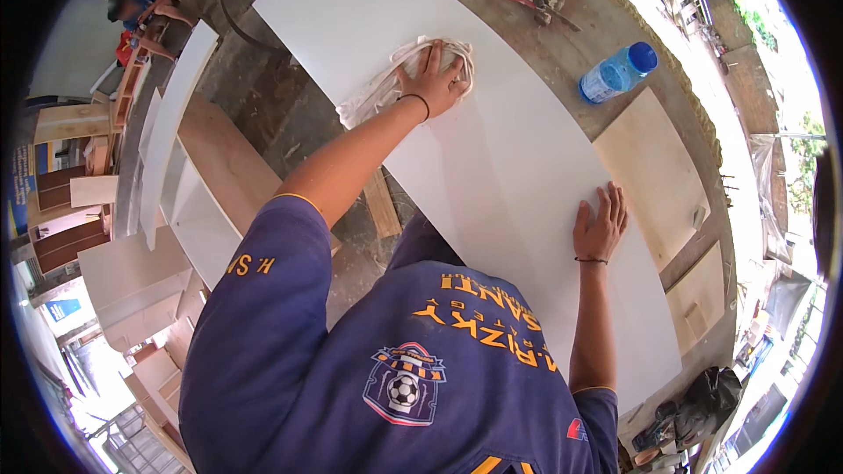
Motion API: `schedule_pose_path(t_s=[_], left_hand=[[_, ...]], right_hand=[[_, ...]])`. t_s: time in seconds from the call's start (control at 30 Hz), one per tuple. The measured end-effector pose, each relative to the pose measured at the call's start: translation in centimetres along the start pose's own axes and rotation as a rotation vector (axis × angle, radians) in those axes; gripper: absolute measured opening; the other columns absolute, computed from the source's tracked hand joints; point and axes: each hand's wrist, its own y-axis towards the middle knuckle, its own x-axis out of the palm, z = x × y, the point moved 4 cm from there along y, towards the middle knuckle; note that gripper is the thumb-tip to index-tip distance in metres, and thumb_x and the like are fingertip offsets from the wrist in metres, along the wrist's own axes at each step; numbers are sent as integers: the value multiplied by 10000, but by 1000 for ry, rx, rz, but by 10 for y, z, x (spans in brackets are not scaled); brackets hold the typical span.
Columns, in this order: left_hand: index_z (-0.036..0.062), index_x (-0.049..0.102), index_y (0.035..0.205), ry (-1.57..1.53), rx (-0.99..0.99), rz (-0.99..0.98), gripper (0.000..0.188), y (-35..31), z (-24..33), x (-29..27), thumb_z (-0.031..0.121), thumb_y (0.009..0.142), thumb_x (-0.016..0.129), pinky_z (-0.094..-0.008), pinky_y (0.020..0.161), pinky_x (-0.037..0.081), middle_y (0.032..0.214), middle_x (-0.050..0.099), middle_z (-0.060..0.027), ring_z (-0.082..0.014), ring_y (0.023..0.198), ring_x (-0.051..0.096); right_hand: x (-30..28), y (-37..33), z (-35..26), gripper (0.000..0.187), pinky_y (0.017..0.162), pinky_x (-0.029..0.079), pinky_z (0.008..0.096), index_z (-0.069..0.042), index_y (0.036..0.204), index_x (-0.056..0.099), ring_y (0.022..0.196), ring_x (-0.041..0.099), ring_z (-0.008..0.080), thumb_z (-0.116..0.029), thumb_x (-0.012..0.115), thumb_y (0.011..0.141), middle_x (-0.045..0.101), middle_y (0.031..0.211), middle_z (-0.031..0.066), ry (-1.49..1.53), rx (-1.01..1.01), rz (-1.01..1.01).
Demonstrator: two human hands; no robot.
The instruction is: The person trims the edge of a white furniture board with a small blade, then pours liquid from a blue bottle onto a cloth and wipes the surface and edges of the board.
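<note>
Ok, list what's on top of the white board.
A crumpled white cloth, with the left hand on it, and the right hand. The white board's surface beneath them is hidden.

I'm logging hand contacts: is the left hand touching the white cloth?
Touching. The head view shows the left hand laid over the bunched white cloth, with no gap showing.

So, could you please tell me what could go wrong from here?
The cloth is bunched under the left hand, so any grit caught in its folds might scratch the board. The bottle is close to the board's edge, so it might get knocked if the board shifts.
</note>
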Motion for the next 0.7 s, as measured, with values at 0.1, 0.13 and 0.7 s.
schedule_pose_path(t_s=[0.1,0.13,0.7], left_hand=[[240,378,1403,72,56,61,541,-27,9,18,493,924,372,-737,986,155,1545,123,-133,-300,1424,132],[243,420,1377,55,109,74,518,-53,17,23,473,913,416,-730,993,158,1544,124,-139,-307,1423,137],[213,505,1323,-53,78,154,542,-116,22,26,499,862,493,-705,1013,166,1532,193,-121,-311,1414,170]], right_hand=[[1,-1,4,368,1091,238,475,-75,1195,545,1326,363,305,-256,557,875,467,1372,116,-10,11,11],[1,-1,5,369,1091,238,474,-76,1195,545,1326,363,305,-257,559,873,467,1372,116,-14,15,15],[4,-4,4,374,1083,244,479,-83,1191,542,1332,353,301,-257,575,862,460,1378,105,-29,10,26]])
